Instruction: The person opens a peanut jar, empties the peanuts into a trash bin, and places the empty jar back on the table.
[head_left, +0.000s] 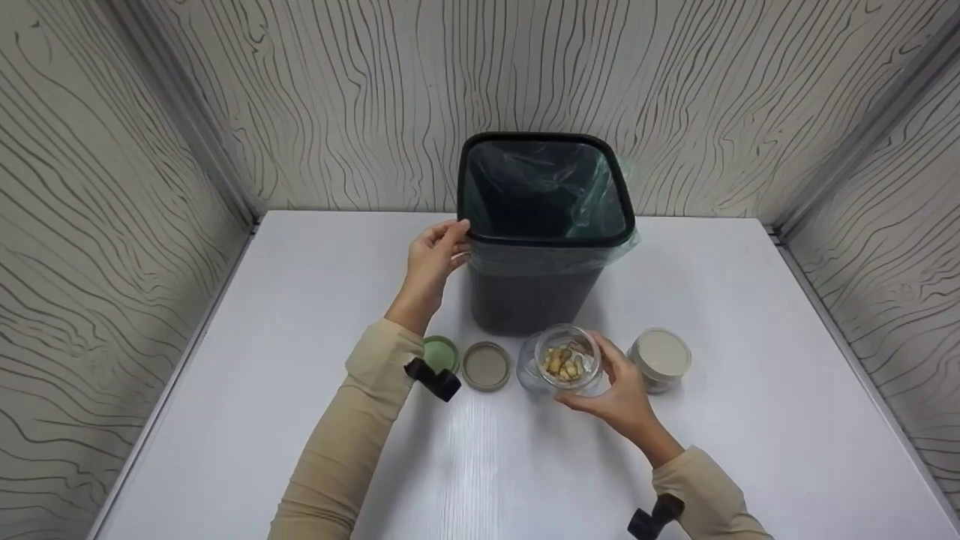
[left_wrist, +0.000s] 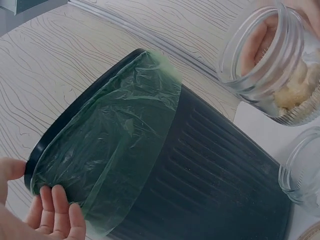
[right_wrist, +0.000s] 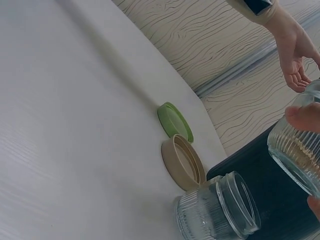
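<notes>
A dark waste bin (head_left: 529, 300) stands at the back of the white table, a thin green bag (left_wrist: 125, 125) folded over its black rim. My left hand (head_left: 431, 262) holds the rim at its near left corner, thumb on top and fingers against the bag. In my right hand (head_left: 622, 394) is a ribbed glass jar (right_wrist: 287, 145) without a lid, raised above the table in front of the bin. Yellow-brown lumpy pieces (head_left: 564, 363) lie inside it. Another open glass jar (right_wrist: 202, 215) stands on the table, partly hidden behind the held one in the head view.
A green lid (head_left: 441, 352) and a beige lid (head_left: 486, 366) lie side by side left of the jars, the green one partly behind the left sleeve. To the right stands a jar with a beige lid (head_left: 664, 352). Wood-patterned panels (head_left: 360, 97) enclose the table.
</notes>
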